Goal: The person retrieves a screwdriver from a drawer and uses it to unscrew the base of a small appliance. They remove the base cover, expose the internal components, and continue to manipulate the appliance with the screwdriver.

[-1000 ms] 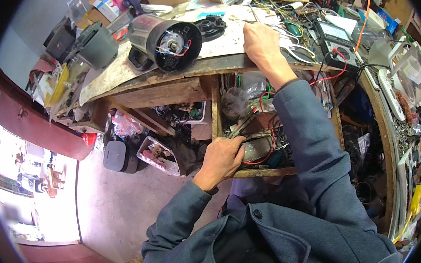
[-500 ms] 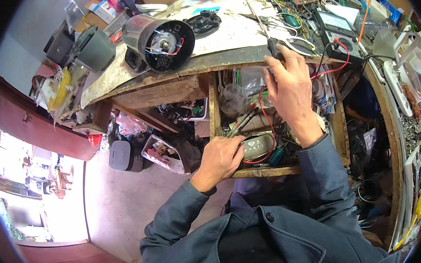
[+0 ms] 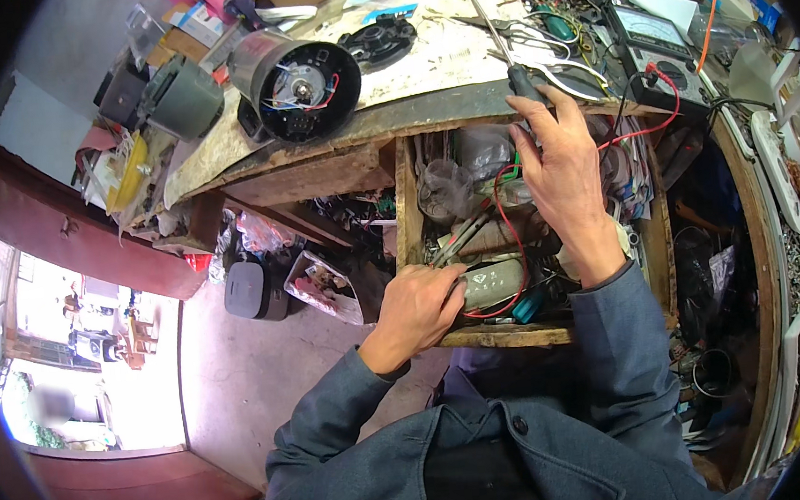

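My right hand [image 3: 563, 167] is closed with thumb and fingers round the black handle of a long screwdriver [image 3: 519, 79], whose shaft lies across the bench top. Below it is an open wooden drawer [image 3: 510, 336] full of tools and bags. My left hand [image 3: 416, 313] has its fingers curled over the drawer's near left corner, which it mostly hides. Its fingertips are beside a grey-green oblong case [image 3: 494, 283]. A red test lead [image 3: 517, 231] loops over the drawer, and a teal-handled tool [image 3: 528, 307] sits by the case.
On the bench [image 3: 389, 110] stands a dark round housing [image 3: 298, 84] with a motor and wires inside, beside a black round cover [image 3: 378, 40]. White-handled scissors [image 3: 565, 72] and an analog multimeter [image 3: 652, 51] are at the right. A box of scraps [image 3: 326, 291] rests on the floor.
The view has shifted slightly. My right hand stays at the screwdriver handle, a little lower along it. My left hand keeps its place at the drawer corner.
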A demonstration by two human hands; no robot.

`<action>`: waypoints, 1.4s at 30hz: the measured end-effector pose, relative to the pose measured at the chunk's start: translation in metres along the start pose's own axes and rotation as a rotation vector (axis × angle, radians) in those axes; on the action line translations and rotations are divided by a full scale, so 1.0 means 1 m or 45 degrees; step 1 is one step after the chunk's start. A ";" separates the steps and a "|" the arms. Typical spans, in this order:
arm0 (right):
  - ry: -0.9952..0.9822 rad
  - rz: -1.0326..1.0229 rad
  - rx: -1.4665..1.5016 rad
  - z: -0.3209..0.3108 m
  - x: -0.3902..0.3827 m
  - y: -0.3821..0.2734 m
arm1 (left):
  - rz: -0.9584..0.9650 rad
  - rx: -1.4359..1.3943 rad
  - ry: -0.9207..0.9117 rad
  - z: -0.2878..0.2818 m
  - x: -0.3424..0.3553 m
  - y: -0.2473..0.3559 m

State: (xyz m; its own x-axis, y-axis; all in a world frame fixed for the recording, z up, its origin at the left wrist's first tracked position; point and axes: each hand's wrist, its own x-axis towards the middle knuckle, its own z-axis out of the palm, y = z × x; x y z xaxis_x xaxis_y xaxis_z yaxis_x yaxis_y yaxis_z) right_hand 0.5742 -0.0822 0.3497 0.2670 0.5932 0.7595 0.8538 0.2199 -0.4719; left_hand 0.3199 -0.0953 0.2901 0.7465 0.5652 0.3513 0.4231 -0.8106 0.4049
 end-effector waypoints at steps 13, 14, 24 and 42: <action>0.026 0.184 0.149 -0.001 0.001 -0.001 | 0.018 -0.019 0.023 -0.001 0.000 0.001; 0.047 0.152 0.110 -0.001 0.002 0.001 | 0.021 -0.017 0.022 0.001 -0.001 -0.001; -0.029 0.675 0.527 0.004 0.014 0.006 | -0.012 -0.014 -0.015 0.004 -0.003 -0.004; -0.252 0.868 1.982 -0.031 0.005 0.011 | 0.025 -0.045 0.051 0.002 -0.006 -0.005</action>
State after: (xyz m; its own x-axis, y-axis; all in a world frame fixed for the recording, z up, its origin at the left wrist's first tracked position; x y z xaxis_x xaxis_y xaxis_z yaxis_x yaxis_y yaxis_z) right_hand 0.5991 -0.1007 0.3622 0.2130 0.9459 0.2449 -0.6228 0.3246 -0.7119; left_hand 0.3141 -0.0954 0.2847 0.7330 0.5555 0.3927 0.3896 -0.8160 0.4271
